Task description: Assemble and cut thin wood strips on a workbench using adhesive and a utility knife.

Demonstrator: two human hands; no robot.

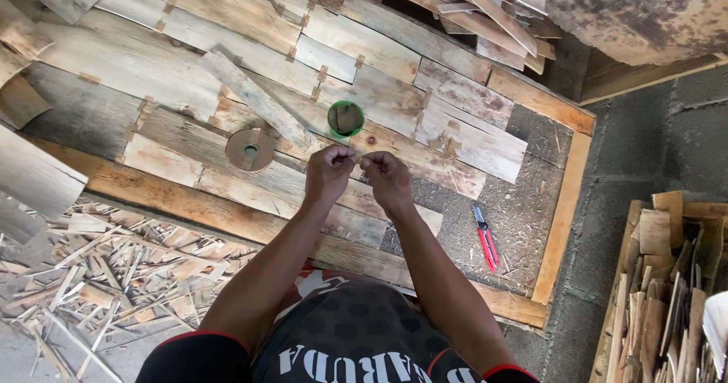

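Wooden planks, one green cup (pixel 346 119), one round disc (pixel 250 149), two hands (pixel 327 172) (pixel 388 180), fingers pinched together on something too small to tell

grey block wall (pixel 667 140), wooden plank workbench (pixel 189 102)

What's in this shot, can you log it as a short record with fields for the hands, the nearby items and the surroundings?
left hand: fingertips pinched together, held over the boards; what they pinch is too small to tell
right hand: fingertips pinched close beside the left hand
work surface: weathered wooden boards laid side by side
nearest item: green cup, just beyond the hands
other items: round wooden disc; red-handled pliers
surroundings: wood offcuts at left; crate of wood pieces at right
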